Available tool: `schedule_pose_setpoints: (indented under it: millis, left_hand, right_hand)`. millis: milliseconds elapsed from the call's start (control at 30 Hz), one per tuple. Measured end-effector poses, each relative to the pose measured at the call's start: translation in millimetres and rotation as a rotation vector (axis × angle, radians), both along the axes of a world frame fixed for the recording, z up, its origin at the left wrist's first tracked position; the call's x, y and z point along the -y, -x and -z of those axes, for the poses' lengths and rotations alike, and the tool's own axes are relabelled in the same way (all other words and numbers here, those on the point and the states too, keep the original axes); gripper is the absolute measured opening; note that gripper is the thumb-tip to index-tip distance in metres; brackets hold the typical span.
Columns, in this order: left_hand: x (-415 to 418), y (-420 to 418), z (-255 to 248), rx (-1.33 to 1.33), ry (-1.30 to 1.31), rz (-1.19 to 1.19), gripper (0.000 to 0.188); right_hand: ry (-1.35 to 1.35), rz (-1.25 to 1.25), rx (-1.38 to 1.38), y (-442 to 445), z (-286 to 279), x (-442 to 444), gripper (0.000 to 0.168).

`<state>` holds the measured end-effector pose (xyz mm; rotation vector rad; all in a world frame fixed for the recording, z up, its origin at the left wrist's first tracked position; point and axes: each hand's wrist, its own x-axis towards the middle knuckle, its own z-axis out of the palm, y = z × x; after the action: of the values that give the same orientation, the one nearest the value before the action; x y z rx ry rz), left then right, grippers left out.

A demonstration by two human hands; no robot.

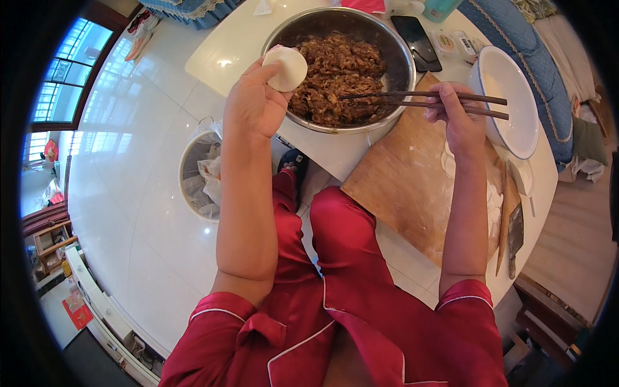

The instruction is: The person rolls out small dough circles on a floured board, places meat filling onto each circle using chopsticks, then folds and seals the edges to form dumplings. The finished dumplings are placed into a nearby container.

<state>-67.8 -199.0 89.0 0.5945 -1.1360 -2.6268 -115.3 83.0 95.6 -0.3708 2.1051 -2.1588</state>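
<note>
My left hand (263, 96) holds a round, pale dough wrapper (288, 70) between thumb and fingers, over the left rim of a large metal bowl (338, 129). Brown minced filling (338, 63) fills much of that bowl. A pair of dark wooden chopsticks (416, 96) is in my right hand (452, 104), their tips at the filling. Below my right hand lies a floured wooden board (396, 179), with several more dough wrappers (494, 208) on it, partly hidden by my forearm.
A white enamel basin (524, 106) stands tilted right of my right hand. Behind the bowl lies a black phone (417, 42). A rolling pin (504, 227) and a knife (516, 237) lie at the board's right edge. A lined waste bin (186, 179) stands on the floor, left of the table.
</note>
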Motion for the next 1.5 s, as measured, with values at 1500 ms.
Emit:
schedule_pose_setpoints:
  millis: [1500]
  left_hand:
    - [1,9,4,-0.058,-0.368,-0.045,0.029]
  right_hand:
    - [-0.018,0.323,0.029,6,-6,22,0.022]
